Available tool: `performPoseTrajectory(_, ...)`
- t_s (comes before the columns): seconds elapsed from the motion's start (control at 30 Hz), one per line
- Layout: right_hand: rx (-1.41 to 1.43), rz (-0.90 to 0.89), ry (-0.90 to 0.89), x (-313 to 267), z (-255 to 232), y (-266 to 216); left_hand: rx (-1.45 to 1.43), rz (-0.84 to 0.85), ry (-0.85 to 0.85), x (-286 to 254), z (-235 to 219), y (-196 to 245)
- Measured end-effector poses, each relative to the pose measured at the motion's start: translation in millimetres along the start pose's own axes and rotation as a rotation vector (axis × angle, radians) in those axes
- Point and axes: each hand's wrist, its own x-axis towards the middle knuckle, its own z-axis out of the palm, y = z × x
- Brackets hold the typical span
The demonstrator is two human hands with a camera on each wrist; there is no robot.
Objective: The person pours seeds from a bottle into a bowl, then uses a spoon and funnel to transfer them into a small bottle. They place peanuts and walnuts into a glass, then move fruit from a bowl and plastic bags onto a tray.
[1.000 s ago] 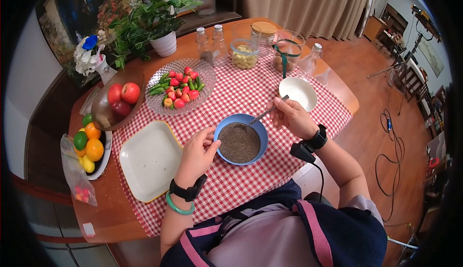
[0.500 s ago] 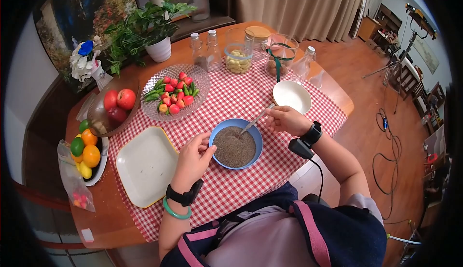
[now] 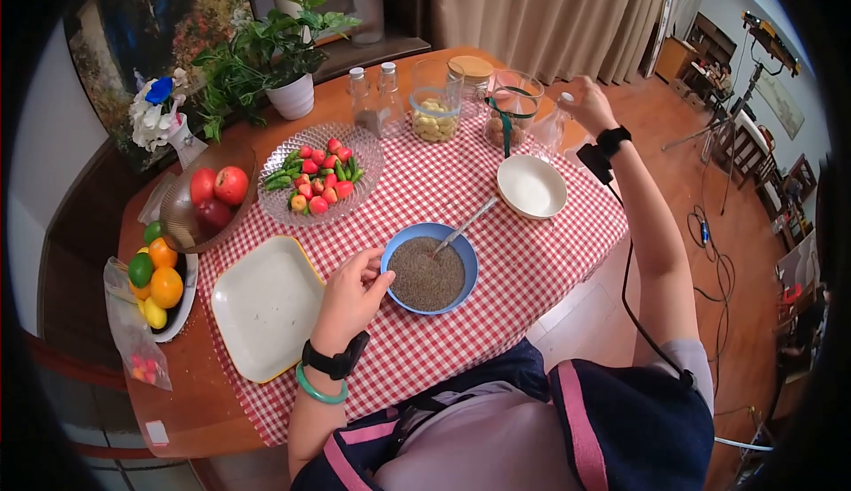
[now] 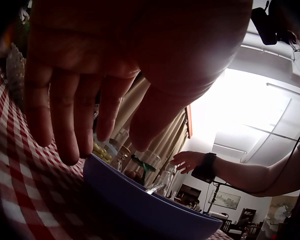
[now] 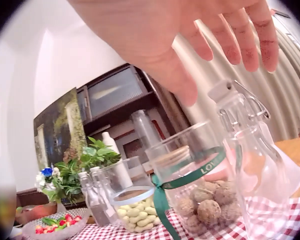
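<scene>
My left hand [image 3: 348, 300] rests at the left rim of a blue bowl [image 3: 471, 267], its fingers nearly straight and its thumb apart from them in the left wrist view. Dark fine grains [image 3: 424, 278] fill much of the bowl. A metal utensil [image 3: 470, 222] leans on the far right rim, its lower end sunk in the grains. My right hand [image 3: 589, 105] is stretched out to the far right of the table. In the right wrist view its fingers spread loosely just above a clear glass swing-top bottle [image 5: 257, 170], holding nothing.
A white bowl [image 3: 532, 187] stands between the blue bowl and the glass jars. A ribboned jar of walnuts [image 5: 210, 210] is beside the bottle, with a jar of pale nuts [image 5: 140, 216] farther left. Left lie a cream tray [image 3: 266, 309] and a glass plate [image 3: 368, 159] of strawberries and peppers.
My right hand has let go of the utensil, left it leaning in the blue bowl, and moved far right to above the glass bottle. The left hand stays at the bowl's rim.
</scene>
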Motion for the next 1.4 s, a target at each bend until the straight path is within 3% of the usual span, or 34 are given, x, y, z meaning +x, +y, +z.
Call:
performPoseTrajectory(0.13,0.107,0.192,-0.389,16,11,5,0.001,0.009,0.002,0,-2,2)
performPoseTrajectory(0.23,0.194,0.362,-0.462,13,12,-4,-0.035,0.017,0.025,0,-1,0)
performPoseTrajectory(0.53,0.085,0.172,-0.256,18,11,22,-0.017,0.012,-0.001,0,-2,-1)
performPoseTrajectory(0.7,0.337,0.132,-0.245,26,-46,-49,-0.008,0.026,0.003,0,-3,0)
performPoseTrajectory(0.83,0.630,0.064,-0.341,22,-44,-96,-0.030,0.021,0.000,0,-4,2)
performPoseTrajectory(0.97,0.521,-0.093,-0.551,3,-16,-148,-0.044,0.030,-0.004,-1,-5,1)
performPoseTrajectory(1.13,0.418,-0.336,-0.586,-28,22,-192,-0.055,0.029,-0.008,-1,-7,2)
performPoseTrajectory(1.4,0.407,-0.292,-0.629,-40,21,-213,-0.012,0.043,0.014,-2,-10,5)
